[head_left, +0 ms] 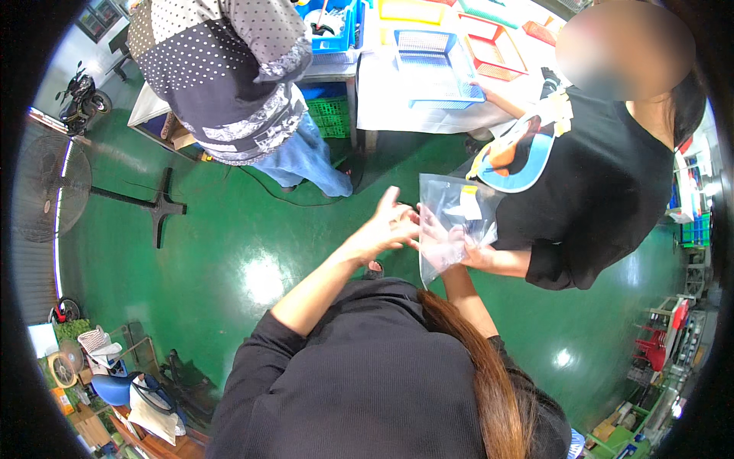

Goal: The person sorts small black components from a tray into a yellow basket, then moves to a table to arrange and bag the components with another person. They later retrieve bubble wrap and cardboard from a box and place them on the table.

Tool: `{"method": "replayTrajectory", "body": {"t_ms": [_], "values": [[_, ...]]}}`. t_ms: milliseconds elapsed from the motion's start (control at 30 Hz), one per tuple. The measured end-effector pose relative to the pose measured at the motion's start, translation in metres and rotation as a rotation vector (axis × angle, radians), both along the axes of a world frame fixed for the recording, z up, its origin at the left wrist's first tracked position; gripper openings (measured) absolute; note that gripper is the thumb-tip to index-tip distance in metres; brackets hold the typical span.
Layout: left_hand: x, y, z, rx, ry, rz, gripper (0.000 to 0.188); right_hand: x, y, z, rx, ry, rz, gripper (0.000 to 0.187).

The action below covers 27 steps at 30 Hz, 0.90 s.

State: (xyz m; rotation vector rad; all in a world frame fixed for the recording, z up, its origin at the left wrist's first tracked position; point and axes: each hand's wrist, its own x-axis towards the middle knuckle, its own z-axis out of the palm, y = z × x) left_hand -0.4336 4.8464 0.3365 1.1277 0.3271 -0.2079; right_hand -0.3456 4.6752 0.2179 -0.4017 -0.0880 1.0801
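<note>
My left hand (390, 223) is raised with its fingers spread, and nothing lies in it. Its fingertips come close to the left edge of a clear plastic bag (440, 195) with a yellow and white label near the top. Behind that bag is my right hand (440, 243), blurred by the plastic; whether its fingers close on the bag cannot be made out. A co-worker's hand (479, 255) touches the bag's lower right side from the right.
The co-worker in black (596, 183) stands close on my right, beside a blue-rimmed, orange-and-white item (527, 164). Ahead, a white-covered table (382, 96) bears a blue basket (436, 65) and a red basket (493, 46). Another person (229, 84) and a standing fan (53, 187) are left.
</note>
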Motion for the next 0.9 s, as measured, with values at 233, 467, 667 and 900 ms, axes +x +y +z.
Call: {"method": "replayTrajectory", "body": {"t_ms": [233,467,667,900], "values": [[0.074,-0.065,-0.070,0.230,-0.207,-0.181,0.033,0.021,-0.059,-0.092,-0.472,-0.514,-0.218,0.060],[0.083,0.016,-0.071,-0.150,-0.113,0.379,0.031,0.039,-0.050,-0.073,-0.396,0.101,-0.026,0.051],[0.046,0.055,-0.054,-0.198,-0.096,0.489,0.032,0.042,-0.009,-0.025,-0.120,-0.129,0.170,0.078],[-0.010,0.050,-0.042,-0.257,-0.146,0.649,0.034,0.052,0.037,0.027,-0.371,-0.433,-0.065,0.022]]}}
